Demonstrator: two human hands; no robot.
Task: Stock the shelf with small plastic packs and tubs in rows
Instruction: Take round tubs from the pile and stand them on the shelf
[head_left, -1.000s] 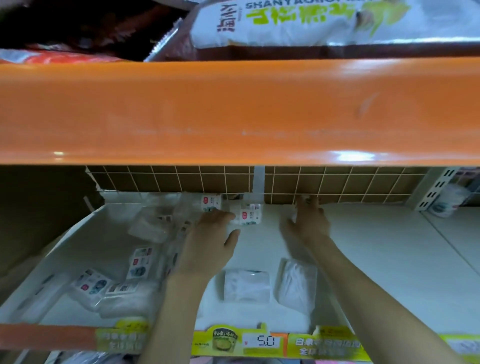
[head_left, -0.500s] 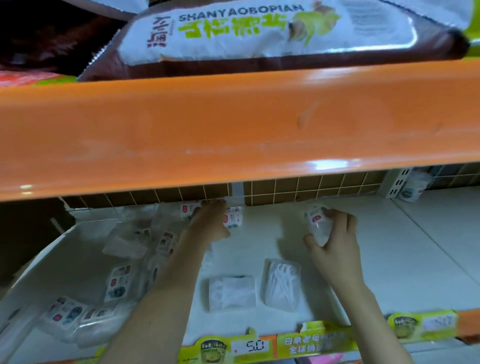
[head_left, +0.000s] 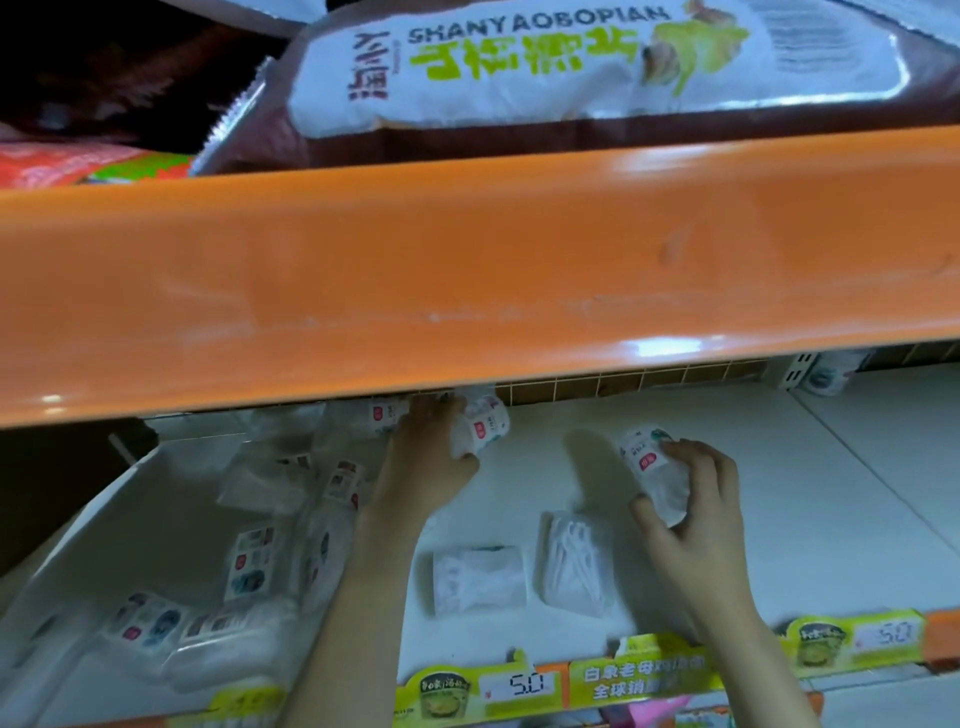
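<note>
I am curling my right hand (head_left: 691, 525) round a small white pack (head_left: 652, 475), fingers wrapped over it, right of centre above the white shelf (head_left: 810, 499). My left hand (head_left: 428, 457) is gripping a second pack (head_left: 480, 428) at the back, just under the orange shelf edge (head_left: 467, 270). The two flat packs (head_left: 524, 574) are lying below centre. I judge the crinkly film could slip, or a wrist could knock the loose pile (head_left: 249, 566) at lower left out of line.
</note>
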